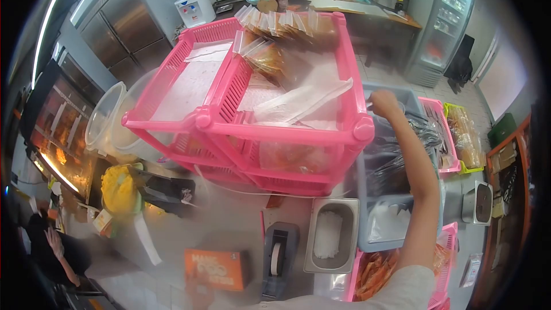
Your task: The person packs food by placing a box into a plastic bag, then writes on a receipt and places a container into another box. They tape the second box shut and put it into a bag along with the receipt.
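My right hand reaches over the far left part of a blue-grey bin, its fingers bent together near the rim; whatever they hold, if anything, is hidden. Dark and clear plastic bags lie in this bin under my forearm. What seems to be my left hand is a faint blur at the bottom edge, by an orange box. Beside the bin stands a pink rack holding bags of brownish liquid and white paper. A tape dispenser and a metal pan stand nearer to me.
Another person's hand shows at the far left. Near it are a yellow mass and a black bag. Clear tubs stand left of the rack. A pink basket with orange packets lies at the lower right.
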Demonstrator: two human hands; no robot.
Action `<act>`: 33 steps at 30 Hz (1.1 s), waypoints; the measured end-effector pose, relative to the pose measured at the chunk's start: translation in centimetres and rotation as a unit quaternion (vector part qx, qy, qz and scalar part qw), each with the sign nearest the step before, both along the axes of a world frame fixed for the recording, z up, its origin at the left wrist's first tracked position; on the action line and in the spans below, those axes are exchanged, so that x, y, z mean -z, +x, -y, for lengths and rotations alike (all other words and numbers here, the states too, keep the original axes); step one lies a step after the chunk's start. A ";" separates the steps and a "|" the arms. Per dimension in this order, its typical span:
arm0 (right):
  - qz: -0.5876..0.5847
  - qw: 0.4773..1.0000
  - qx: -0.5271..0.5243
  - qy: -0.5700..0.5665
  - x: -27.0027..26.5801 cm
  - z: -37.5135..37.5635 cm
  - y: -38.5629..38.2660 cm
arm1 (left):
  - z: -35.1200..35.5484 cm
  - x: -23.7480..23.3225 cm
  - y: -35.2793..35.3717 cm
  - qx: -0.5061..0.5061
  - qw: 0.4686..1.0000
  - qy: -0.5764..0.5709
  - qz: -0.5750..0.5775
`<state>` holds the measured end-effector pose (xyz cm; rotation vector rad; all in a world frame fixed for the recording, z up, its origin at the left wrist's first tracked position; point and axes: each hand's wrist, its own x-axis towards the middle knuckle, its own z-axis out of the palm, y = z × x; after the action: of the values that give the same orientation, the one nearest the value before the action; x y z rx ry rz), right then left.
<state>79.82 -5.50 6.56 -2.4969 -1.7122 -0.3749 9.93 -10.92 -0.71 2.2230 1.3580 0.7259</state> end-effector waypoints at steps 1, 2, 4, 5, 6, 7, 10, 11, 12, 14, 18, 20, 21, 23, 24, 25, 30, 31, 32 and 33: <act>-0.013 0.999 -0.002 -0.045 0.2 -0.2 -0.3 | 0.0 0.1 -0.2 0.000 1.000 0.000 0.000; -0.025 0.996 -0.003 -0.090 0.4 -0.3 -0.6 | -0.1 0.4 -0.4 -0.002 1.000 0.000 0.001; -0.003 0.997 -0.007 -0.082 2.0 -0.7 -0.3 | 0.0 0.6 -0.4 -0.008 1.000 0.002 0.003; 0.018 0.997 -0.011 -0.074 2.8 -0.8 0.0 | 0.0 0.4 -0.3 -0.008 1.000 -0.001 0.005; 0.018 0.997 -0.013 -0.073 2.9 -0.7 0.1 | 0.0 0.3 -0.2 -0.009 1.000 -0.004 0.007; 0.031 0.996 -0.030 -0.074 3.0 -0.7 0.1 | -0.1 0.3 -0.3 -0.011 1.000 -0.003 0.007; 0.040 0.995 -0.055 -0.079 3.2 -0.6 0.4 | -0.3 0.8 -0.7 0.007 1.000 0.011 0.002; 0.038 0.994 -0.061 -0.082 3.2 -0.7 0.5 | -0.3 0.9 -0.6 0.004 1.000 0.011 0.006; 0.039 0.994 -0.065 -0.082 3.1 -0.7 0.5 | -0.3 0.9 -0.6 0.001 1.000 0.012 0.011; 0.020 0.997 -0.041 -0.064 2.8 -0.7 0.4 | -0.4 0.7 -0.3 -0.003 1.000 0.012 0.012; 0.030 0.997 -0.017 -0.073 2.5 -0.5 0.3 | -0.4 1.1 -0.3 -0.012 1.000 0.018 0.012; 0.017 0.994 -0.003 -0.107 2.0 -0.1 -0.4 | -0.2 -0.1 0.0 -0.015 1.000 -0.012 0.011; 0.014 0.994 -0.001 -0.105 1.7 0.3 -0.8 | -0.2 -0.3 0.2 -0.036 0.999 -0.008 0.010; 0.007 0.995 0.004 -0.101 1.4 1.8 -1.2 | -0.2 0.2 0.1 -0.012 1.000 -0.008 0.015; 0.005 0.995 0.004 -0.098 1.5 2.0 -1.5 | -0.3 0.3 0.1 -0.003 1.000 -0.016 0.024; 0.005 0.996 0.000 -0.090 1.4 2.2 -1.9 | -0.4 0.5 0.0 -0.003 0.999 -0.021 0.035; 0.020 0.997 0.006 -0.071 0.6 1.3 -1.7 | -0.3 -1.2 0.6 -0.048 0.996 -0.035 0.062; 0.024 0.997 0.007 -0.069 0.4 0.9 -2.0 | -0.5 -1.5 0.6 -0.018 0.997 -0.034 0.067; 0.027 0.998 0.010 -0.064 0.3 0.8 -2.4 | -0.5 -1.3 0.6 0.020 0.997 -0.029 0.067; 0.029 0.998 0.016 -0.056 0.8 1.1 -2.5 | -0.1 -0.5 0.6 0.007 0.997 -0.010 0.073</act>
<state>77.29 -6.58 5.71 -2.6203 -1.7628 -0.3656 10.53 -10.85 -0.18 2.1166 1.2713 0.8477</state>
